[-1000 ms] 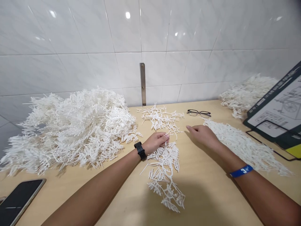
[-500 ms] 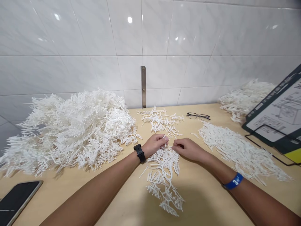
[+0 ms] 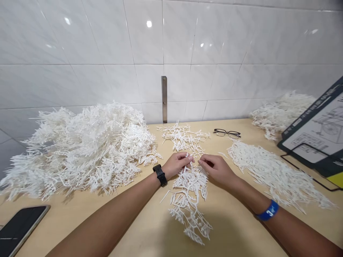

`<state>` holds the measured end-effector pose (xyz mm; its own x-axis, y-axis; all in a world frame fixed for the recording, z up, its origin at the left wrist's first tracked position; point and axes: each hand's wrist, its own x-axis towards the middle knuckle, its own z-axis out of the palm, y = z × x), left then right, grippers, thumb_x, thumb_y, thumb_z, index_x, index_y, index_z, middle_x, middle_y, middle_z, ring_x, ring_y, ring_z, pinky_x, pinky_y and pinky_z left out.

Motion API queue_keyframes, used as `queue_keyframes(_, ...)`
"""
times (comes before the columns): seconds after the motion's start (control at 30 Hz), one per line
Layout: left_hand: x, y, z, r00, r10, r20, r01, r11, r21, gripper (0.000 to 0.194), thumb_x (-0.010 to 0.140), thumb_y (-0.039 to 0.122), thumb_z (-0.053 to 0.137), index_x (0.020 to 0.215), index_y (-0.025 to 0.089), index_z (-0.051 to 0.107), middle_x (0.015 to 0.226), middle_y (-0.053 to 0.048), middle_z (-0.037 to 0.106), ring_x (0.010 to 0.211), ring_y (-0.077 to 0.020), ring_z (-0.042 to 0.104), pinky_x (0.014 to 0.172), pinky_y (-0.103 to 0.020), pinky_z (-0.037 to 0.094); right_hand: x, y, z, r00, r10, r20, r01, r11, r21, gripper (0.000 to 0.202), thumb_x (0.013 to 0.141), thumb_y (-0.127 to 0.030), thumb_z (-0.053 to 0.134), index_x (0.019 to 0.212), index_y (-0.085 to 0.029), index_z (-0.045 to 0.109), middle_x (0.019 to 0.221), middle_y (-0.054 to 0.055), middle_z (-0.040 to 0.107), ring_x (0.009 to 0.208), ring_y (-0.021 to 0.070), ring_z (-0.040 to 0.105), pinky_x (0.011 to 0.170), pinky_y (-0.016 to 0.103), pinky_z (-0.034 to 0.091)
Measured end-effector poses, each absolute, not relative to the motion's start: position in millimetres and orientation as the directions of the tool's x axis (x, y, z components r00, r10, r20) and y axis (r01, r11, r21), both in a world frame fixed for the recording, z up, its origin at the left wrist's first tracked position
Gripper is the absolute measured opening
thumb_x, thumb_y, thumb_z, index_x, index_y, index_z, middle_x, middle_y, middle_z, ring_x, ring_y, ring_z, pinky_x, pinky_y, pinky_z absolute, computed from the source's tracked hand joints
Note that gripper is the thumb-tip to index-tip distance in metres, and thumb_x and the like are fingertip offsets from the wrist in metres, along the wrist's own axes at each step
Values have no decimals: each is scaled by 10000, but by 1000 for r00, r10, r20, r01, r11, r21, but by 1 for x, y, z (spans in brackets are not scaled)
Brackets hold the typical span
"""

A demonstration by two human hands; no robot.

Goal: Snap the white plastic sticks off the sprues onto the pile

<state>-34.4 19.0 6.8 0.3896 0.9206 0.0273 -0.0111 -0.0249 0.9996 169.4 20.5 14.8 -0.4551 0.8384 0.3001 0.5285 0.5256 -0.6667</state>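
My left hand (image 3: 179, 163), with a black watch on its wrist, is closed on a white branched sprig near the middle of the table. A bundle of thin white branched sprigs (image 3: 191, 189) hangs or lies below that hand toward the table's front. My right hand (image 3: 216, 167), wearing a blue wristband, is pinched just to the right of the sprig; whatever lies between its fingertips is too small to make out. Beyond both hands spreads a small loose cluster of white sprigs (image 3: 184, 138).
A large heap of white sprigs (image 3: 91, 150) fills the left. On the right are a flat pile of white pieces (image 3: 270, 171), another pile (image 3: 284, 110), and a dark printed board (image 3: 318, 125) in a wire stand. Eyeglasses (image 3: 227, 134) and a phone (image 3: 23, 226) also lie on the table (image 3: 139, 221).
My right hand has risen slightly, away from me, and its fingertips have shifted a little. My left hand stays on the sprig. The whole view has shifted slightly.
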Motion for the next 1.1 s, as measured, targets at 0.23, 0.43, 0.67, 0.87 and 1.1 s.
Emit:
queue_keyframes(0.23, -33, 18, 10, 308, 950, 54, 26, -65, 998, 411, 806, 521, 605, 772, 112, 635, 588, 31, 473, 511, -67, 401, 511, -212, 304, 154, 0, 22, -654, 733, 184, 515, 610, -602, 281, 880, -449, 560, 796, -183, 595, 641, -25, 494, 582, 111, 416, 566, 235, 303)
queue_keyframes(0.43, -30, 17, 6, 336, 938, 80, 44, -101, 994, 389, 819, 500, 597, 786, 114, 636, 576, 32, 476, 533, -83, 439, 534, -217, 336, 141, -9, 20, -572, 811, 124, 663, 547, -511, 419, 787, -588, 627, 722, -186, 530, 610, -35, 456, 570, 114, 403, 539, 229, 255)
queue_keyframes(0.67, -29, 17, 6, 321, 940, 115, 73, -146, 987, 376, 825, 479, 586, 786, 107, 615, 653, 5, 534, 619, -109, 498, 600, -235, 386, 134, -11, 15, -529, 837, 143, 696, 524, -492, 340, 830, -460, 592, 685, -199, 428, 626, -27, 473, 574, 118, 414, 543, 232, 255)
queue_keyframes(0.87, -29, 18, 7, 307, 940, 149, 128, -196, 972, 325, 833, 424, 577, 767, 110, 626, 671, 9, 516, 656, -107, 471, 633, -236, 375, 138, -9, 15, -582, 793, 180, 640, 583, -501, 271, 880, -303, 486, 662, -195, 368, 617, -35, 437, 565, 103, 389, 542, 228, 250)
queue_keyframes(1.1, -29, 17, 7, 280, 950, 140, 183, -196, 963, 307, 851, 406, 555, 774, 119, 632, 645, 21, 491, 622, -101, 439, 609, -231, 350, 142, -10, 19, -644, 733, 218, 588, 656, -473, 248, 869, -218, 450, 639, -185, 365, 649, -24, 458, 582, 97, 393, 559, 231, 258)
